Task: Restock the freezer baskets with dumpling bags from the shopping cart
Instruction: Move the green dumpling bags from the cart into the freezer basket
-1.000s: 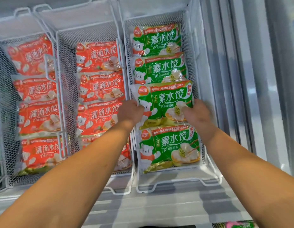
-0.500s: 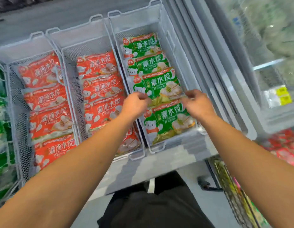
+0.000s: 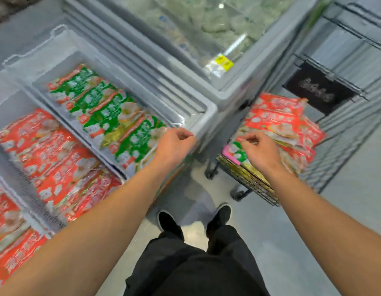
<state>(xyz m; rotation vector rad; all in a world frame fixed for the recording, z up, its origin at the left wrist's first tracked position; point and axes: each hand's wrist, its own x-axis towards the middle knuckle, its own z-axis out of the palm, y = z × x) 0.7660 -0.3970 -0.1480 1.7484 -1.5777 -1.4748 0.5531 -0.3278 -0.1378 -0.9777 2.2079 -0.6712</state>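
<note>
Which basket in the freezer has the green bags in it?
The basket nearest the shopping cart, just beyond the left hand. It holds green dumpling bags; the baskets further left hold only red bags.

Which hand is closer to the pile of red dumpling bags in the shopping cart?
Right. The right hand hangs over the cart's near end, beside the pile of red dumpling bags. The left hand is farther away, over the freezer's corner.
</note>
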